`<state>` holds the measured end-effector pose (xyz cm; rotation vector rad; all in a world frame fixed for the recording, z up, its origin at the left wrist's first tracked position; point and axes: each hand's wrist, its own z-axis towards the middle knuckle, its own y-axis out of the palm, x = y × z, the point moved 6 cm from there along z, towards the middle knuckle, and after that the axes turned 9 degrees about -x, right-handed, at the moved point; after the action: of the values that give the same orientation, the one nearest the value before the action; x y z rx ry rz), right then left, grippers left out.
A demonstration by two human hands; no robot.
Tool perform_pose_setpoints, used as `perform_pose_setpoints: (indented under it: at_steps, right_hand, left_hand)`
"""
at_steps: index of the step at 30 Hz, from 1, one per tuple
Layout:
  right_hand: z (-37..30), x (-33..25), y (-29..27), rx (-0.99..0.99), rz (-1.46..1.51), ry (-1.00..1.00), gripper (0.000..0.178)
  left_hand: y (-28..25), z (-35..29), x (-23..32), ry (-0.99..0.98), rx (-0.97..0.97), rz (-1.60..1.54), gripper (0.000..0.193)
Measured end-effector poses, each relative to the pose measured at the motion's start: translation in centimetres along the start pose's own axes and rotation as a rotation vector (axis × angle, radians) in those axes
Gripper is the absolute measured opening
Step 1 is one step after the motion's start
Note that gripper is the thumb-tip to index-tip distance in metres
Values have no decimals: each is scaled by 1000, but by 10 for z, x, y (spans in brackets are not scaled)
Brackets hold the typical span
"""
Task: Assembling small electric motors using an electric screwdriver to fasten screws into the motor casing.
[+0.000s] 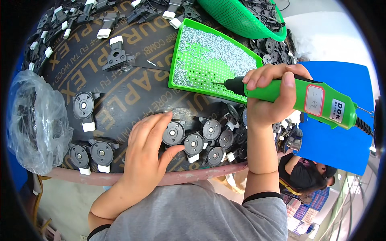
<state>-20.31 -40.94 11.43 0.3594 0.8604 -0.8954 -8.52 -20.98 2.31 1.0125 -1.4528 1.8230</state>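
Observation:
My right hand (pixel 273 92) is wrapped round a green electric screwdriver (pixel 313 100) with a black nose. Its thin bit points left over a green perforated tray (pixel 173 74), which holds many small silver screws (pixel 217 42). My left hand (pixel 146 142) lies on the near part of the table, its thumb and fingers curved round a black disc-shaped part (pixel 174 133). Right beside that hand stand more such discs with white tabs, one of them a disc part (pixel 194 144) near my thumb. Whether the bit carries a screw is too small to tell.
More disc parts (pixel 83 105) sit to the left, near a clear plastic bag (pixel 38 124). Black brackets with white ends (pixel 116 54) lie along the far side. A green basket (pixel 241 18) stands at the back. A blue board (pixel 335 116) and another person (pixel 303 172) are at right.

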Motion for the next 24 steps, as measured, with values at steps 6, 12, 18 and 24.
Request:
perform_pose_setpoints:
  at_steps: [6, 12, 18, 24]
  right_hand:
    - [-3, -2, 5, -24, -3, -16, 20]
    - [1, -11, 5, -25, 93, -20, 24]
    - [-6, -95, 53, -311, 152, -2, 31]
    - [-29, -77, 97, -588, 197, -46, 34]
  left_hand:
    - [-1, -1, 0, 19, 17, -30, 65]
    - [-5, -6, -3, 0, 53, -56, 63]
    - [-5, -2, 1, 23, 50, 4, 53]
    - [-6, -6, -5, 18, 81, -4, 52]
